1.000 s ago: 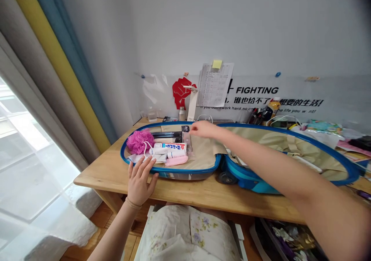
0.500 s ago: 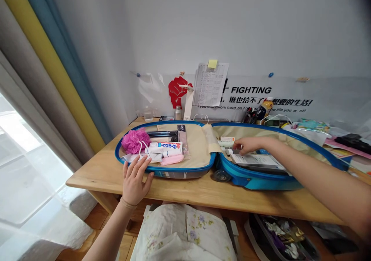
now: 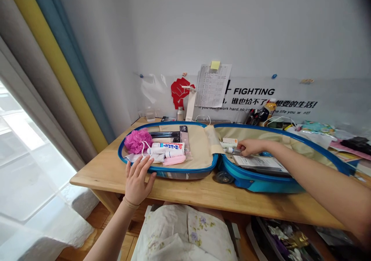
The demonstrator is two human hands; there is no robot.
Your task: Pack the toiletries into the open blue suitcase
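A blue suitcase (image 3: 185, 173) lies open flat on a wooden desk (image 3: 199, 193). Its left half holds a pink bath pouf (image 3: 138, 141), a white toothpaste tube (image 3: 166, 148), a pink case (image 3: 174, 160) and a dark packet (image 3: 184, 134). My left hand (image 3: 138, 181) rests flat with fingers spread on the front rim of that half. My right hand (image 3: 251, 147) reaches into the right half, fingers curled on a small tube (image 3: 232, 150) next to a white box (image 3: 229, 141) and a flat white booklet (image 3: 257, 162).
Clutter lines the back of the desk: a small silver bottle (image 3: 180, 114), a clear jar (image 3: 150, 115), pens, a yellow-capped bottle (image 3: 270, 107), cables and papers at right. A curtain (image 3: 55, 68) hangs at left. A bin of odds and ends (image 3: 286, 238) sits under the desk.
My right hand left the dark packet in the left half, swung to the right half and closed on a small tube. The beige divider flap now lies folded back. Left hand stays put.
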